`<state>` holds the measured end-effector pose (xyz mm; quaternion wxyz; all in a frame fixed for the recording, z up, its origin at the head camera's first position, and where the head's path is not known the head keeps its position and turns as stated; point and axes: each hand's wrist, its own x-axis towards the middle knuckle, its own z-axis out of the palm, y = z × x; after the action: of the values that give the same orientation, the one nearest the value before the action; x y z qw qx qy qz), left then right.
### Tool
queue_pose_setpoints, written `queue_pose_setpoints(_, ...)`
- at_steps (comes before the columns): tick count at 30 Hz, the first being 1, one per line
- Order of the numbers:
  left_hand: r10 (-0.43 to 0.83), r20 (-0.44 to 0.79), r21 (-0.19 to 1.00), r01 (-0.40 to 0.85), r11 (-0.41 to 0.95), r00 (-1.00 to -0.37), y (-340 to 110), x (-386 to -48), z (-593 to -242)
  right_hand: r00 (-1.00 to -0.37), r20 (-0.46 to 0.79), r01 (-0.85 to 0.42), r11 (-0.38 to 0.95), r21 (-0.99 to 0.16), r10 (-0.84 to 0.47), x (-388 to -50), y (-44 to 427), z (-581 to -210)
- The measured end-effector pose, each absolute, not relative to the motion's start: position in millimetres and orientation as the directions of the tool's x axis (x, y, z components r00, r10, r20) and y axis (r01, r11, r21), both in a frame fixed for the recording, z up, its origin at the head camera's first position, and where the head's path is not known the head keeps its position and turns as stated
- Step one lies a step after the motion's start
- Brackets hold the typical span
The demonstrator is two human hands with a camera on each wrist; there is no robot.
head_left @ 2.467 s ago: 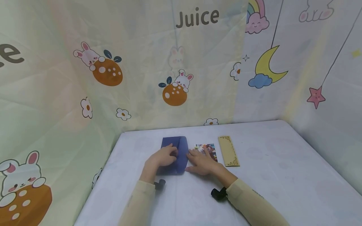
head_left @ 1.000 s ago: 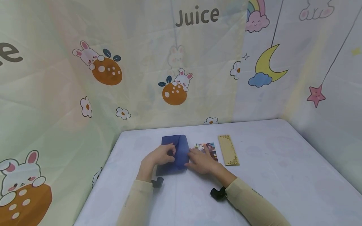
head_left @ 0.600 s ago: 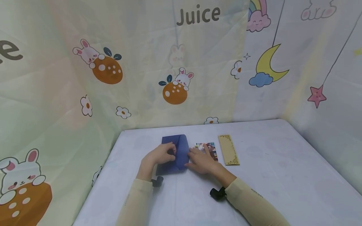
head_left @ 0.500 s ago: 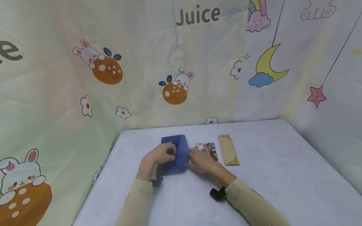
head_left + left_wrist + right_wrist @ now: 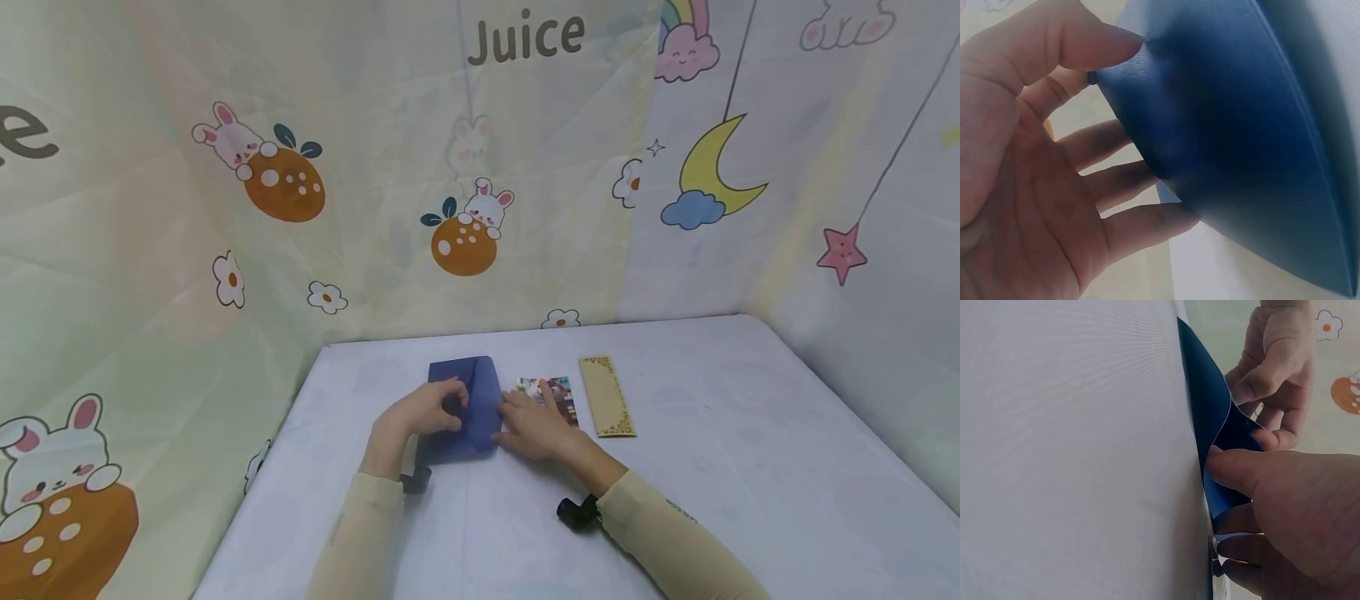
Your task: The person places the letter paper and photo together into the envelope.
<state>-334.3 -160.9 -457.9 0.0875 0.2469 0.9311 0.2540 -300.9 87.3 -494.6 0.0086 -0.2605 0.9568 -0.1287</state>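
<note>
A dark blue paper envelope (image 5: 482, 417) lies on the white table, its rounded flap on the right side. My left hand (image 5: 422, 410) pinches the envelope's edge between thumb and forefinger; in the left wrist view, the blue paper (image 5: 1241, 144) bows up from this grip. My right hand (image 5: 532, 425) rests flat, its thumb and fingertips along the flap's right edge. Partly beneath that hand sits a small colourful picture card (image 5: 565, 400). In the right wrist view, the envelope (image 5: 1205, 387) gapes between both hands. The left fingertips behind the paper are partly hidden.
A long gold card (image 5: 607, 398) with an ornate border lies right of the picture card. Cloth walls (image 5: 375, 208) printed with cartoons enclose the white table (image 5: 720, 467) at the back and sides. Each wrist wears a small black camera.
My left hand has drawn slightly left and now pinches the envelope's edge, lifting the paper a little. My right hand stays nearly where it was. The head view has tilted slightly down.
</note>
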Motion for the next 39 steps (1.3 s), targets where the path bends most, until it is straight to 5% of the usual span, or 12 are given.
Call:
queue_pose_setpoints(16, 0.512, -0.049, 0.526, 0.414, 0.743, -0.858, -162, -335, -455, -0.864, 0.05, -0.498, 0.836, -0.23, -0.5, -301, 87, -496)
queue_pose_setpoints(39, 0.497, -0.044, 0.504, 0.41, 0.76, -0.867, -158, -333, -454, -0.898, 0.087, -0.433, 0.828, -0.356, -0.432, -310, 100, -483)
